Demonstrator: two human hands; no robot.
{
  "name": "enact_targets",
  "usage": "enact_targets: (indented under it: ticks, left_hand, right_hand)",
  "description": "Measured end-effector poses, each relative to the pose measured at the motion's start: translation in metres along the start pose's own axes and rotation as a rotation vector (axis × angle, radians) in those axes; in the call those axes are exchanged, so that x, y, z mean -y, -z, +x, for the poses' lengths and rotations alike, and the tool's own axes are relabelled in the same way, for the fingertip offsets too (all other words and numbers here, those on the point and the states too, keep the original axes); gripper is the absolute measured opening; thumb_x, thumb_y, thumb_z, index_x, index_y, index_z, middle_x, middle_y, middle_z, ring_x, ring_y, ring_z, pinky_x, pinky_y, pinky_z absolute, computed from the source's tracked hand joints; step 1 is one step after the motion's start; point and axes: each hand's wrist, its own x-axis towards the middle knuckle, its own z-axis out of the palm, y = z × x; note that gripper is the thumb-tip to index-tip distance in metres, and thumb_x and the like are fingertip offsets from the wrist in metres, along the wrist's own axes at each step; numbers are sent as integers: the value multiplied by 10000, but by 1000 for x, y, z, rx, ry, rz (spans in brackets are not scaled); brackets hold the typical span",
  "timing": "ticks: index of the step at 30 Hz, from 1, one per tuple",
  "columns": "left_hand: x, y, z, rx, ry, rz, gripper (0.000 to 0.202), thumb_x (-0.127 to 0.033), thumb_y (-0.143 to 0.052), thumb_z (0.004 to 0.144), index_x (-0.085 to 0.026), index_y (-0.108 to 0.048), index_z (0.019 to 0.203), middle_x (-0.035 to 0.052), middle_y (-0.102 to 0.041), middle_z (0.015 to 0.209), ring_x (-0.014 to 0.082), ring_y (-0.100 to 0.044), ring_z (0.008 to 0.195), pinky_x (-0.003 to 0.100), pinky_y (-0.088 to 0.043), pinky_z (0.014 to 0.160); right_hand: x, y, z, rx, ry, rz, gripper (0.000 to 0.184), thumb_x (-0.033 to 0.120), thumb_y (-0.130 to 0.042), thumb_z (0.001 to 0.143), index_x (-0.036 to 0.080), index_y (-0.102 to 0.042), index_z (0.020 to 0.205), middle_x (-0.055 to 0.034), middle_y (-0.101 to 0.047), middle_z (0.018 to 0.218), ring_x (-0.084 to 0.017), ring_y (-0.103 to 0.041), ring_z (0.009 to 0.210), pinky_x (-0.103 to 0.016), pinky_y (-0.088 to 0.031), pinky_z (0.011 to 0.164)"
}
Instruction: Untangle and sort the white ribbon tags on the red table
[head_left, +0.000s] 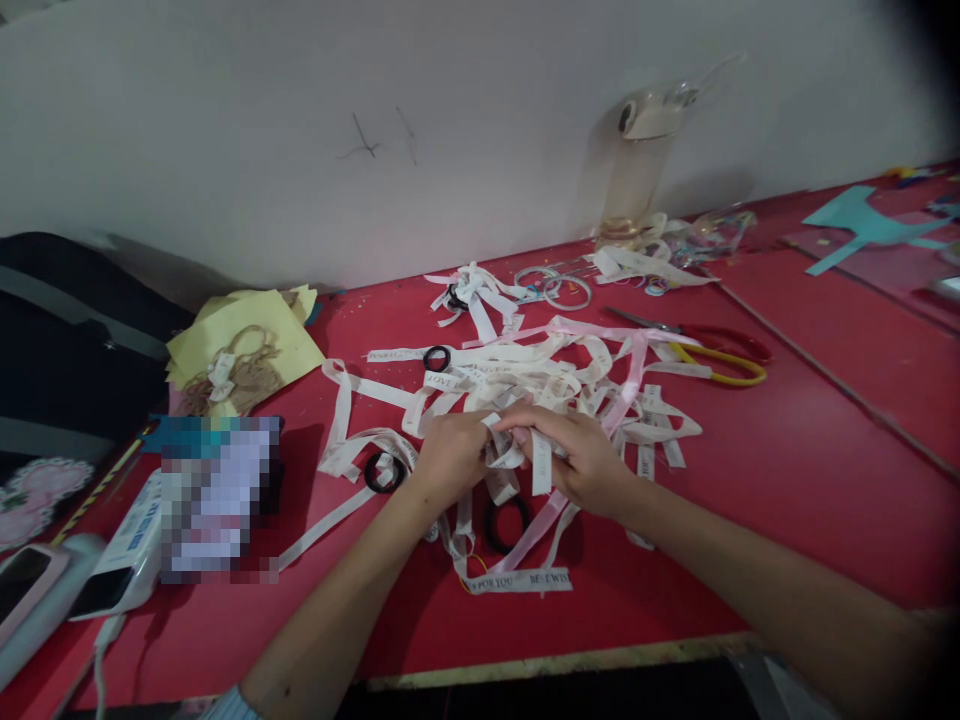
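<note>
Your left hand (450,455) and right hand (583,462) meet mid-table, fingers pinched on a white ribbon strip (504,447) at the near edge of the ribbon pile (540,380); scissors (712,352) lie far right.

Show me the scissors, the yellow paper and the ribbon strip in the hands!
scissors (679,332): head view, where the blades meet the handles.
yellow paper (289,345): head view, on its bare right part.
ribbon strip (541,468): head view, on the white piece hanging from the fingers of the right hand (592,465).
</note>
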Motion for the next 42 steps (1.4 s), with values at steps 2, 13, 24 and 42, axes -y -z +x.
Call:
enact_targets:
  ticks: [2,13,24,42]
  left_hand:
    - [0,0,0,-3,2,-7,167,-262,-517,826,-169,-620,733,28,-659,695,169,-617,660,260,-351,571]
    - [-2,1,0,29,11,-15,118,-250,-545,799,-165,-626,795,28,-667,732,173,-620,673,256,-372,582]
    - [-8,1,2,232,-78,189,142,-235,-579,743,-137,-671,696,87,-661,669,216,-635,670,288,-415,587]
    - [-9,4,1,219,-82,135,159,-251,-578,781,-139,-670,845,95,-692,828,226,-654,756,300,-458,637]
  right_hand:
    - [1,0,1,17,-3,7,368,60,-454,816,245,-556,1118,-3,-676,846,-135,-613,664,-241,-447,646]
    - [0,0,1,-3,9,-27,326,92,-459,840,245,-555,1112,-25,-680,985,-157,-638,802,-250,-461,709]
    - [0,1,4,-19,18,-83,307,92,-468,822,232,-579,1072,-15,-697,944,-147,-641,764,-238,-442,676]
    - [-4,0,3,60,65,-133,353,81,-462,810,242,-571,1104,-9,-700,909,-146,-636,742,-237,-419,660]
